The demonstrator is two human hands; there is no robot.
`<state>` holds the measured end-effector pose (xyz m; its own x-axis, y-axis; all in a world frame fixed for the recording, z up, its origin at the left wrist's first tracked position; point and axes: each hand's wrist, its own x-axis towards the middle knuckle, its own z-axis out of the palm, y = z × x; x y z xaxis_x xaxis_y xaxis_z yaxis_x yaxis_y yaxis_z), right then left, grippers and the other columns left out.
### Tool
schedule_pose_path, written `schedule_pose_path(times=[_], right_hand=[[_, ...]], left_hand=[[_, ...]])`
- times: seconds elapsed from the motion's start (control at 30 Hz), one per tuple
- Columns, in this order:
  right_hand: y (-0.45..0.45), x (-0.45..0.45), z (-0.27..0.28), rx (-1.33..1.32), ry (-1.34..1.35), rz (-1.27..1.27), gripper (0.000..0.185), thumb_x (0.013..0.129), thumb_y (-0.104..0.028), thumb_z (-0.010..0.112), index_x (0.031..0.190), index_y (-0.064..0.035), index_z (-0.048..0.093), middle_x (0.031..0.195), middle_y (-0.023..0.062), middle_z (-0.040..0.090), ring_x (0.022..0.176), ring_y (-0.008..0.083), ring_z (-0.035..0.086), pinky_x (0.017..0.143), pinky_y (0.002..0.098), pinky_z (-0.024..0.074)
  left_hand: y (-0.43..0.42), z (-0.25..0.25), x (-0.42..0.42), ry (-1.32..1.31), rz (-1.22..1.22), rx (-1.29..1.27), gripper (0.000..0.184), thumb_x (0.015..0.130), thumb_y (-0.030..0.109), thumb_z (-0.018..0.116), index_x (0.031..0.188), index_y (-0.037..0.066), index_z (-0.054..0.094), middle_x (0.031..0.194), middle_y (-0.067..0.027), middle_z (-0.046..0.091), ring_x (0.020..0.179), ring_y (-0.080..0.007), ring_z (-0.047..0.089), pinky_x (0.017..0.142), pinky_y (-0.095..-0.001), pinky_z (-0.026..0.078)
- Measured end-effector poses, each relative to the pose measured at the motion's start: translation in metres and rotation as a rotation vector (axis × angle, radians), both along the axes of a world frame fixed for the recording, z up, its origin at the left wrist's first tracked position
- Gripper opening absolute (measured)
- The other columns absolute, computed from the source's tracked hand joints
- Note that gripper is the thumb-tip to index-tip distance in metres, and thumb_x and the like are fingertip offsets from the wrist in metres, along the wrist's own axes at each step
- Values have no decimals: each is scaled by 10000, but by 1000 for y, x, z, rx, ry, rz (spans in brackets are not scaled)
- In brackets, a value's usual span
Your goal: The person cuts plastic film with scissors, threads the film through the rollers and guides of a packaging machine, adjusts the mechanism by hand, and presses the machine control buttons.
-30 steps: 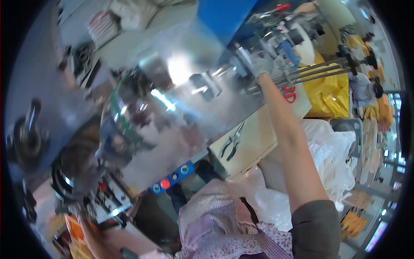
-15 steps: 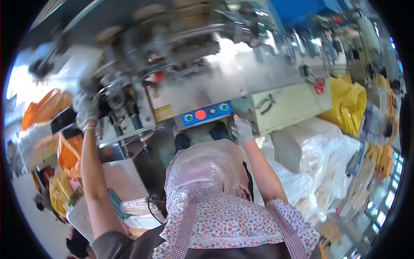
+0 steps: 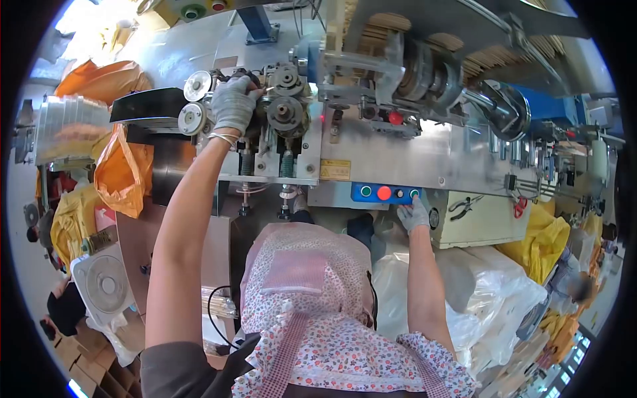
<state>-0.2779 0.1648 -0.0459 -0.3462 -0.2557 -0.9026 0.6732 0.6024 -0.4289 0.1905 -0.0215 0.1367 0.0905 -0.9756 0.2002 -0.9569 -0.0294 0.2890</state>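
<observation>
My left hand (image 3: pixel 233 105), in a grey-white glove, lies over the top of a roller unit (image 3: pixel 284 116) on the machine. Its fingers bend round a dark part, mostly hidden under them, between pale round wheels (image 3: pixel 192 118) and metal rollers. At the front edge, my right hand (image 3: pixel 413 215), also gloved, reaches up to a blue control panel (image 3: pixel 366 193). One finger is stretched out to the green button (image 3: pixel 415 193) at the panel's right end and seems to touch it. The other fingers are loosely bent and hold nothing. A red button (image 3: pixel 384 193) sits farther left.
Pliers (image 3: pixel 466 207) and red-handled scissors (image 3: pixel 519 207) are at the pale box on the right. Clear plastic bags (image 3: pixel 491 292) lie below it. An orange bag (image 3: pixel 124 174) hangs at left, above a white fan (image 3: pixel 106 282). Another person (image 3: pixel 572 282) is at far right.
The view has swung left and steadied. My left hand now lies on the roller unit instead of at its left side. My right hand has gone from beside the panel to its green button.
</observation>
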Motion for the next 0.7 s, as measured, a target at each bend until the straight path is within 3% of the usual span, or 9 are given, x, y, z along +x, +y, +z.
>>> schedule_pose_path(times=[0.27, 0.53, 0.7], right_hand=[[-17, 4, 2, 32, 29, 28, 402, 869, -299, 589, 1183, -76, 474, 1117, 165, 482, 1041, 364, 494, 846, 499, 446], [-17, 3, -12, 90, 41, -74, 283, 864, -235, 601, 1106, -104, 536, 1042, 118, 558, 878, 342, 564, 755, 521, 462], [-20, 2, -7, 114, 50, -70, 297, 860, -220, 606, 1122, -100, 531, 1036, 121, 562, 890, 335, 562, 751, 520, 463]], left_hand=[[1, -7, -1, -57, 18, 12, 179, 694, 287, 708, 746, 127, 646, 743, -75, 616, 742, -269, 583, 675, -393, 444], [-7, 4, -2, -91, -23, -11, 172, 692, 259, 704, 726, 111, 624, 733, -75, 611, 730, -269, 577, 646, -402, 441], [-7, 6, -1, -92, 12, 35, 169, 661, 224, 722, 698, 103, 608, 754, -80, 619, 764, -290, 572, 690, -407, 442]])
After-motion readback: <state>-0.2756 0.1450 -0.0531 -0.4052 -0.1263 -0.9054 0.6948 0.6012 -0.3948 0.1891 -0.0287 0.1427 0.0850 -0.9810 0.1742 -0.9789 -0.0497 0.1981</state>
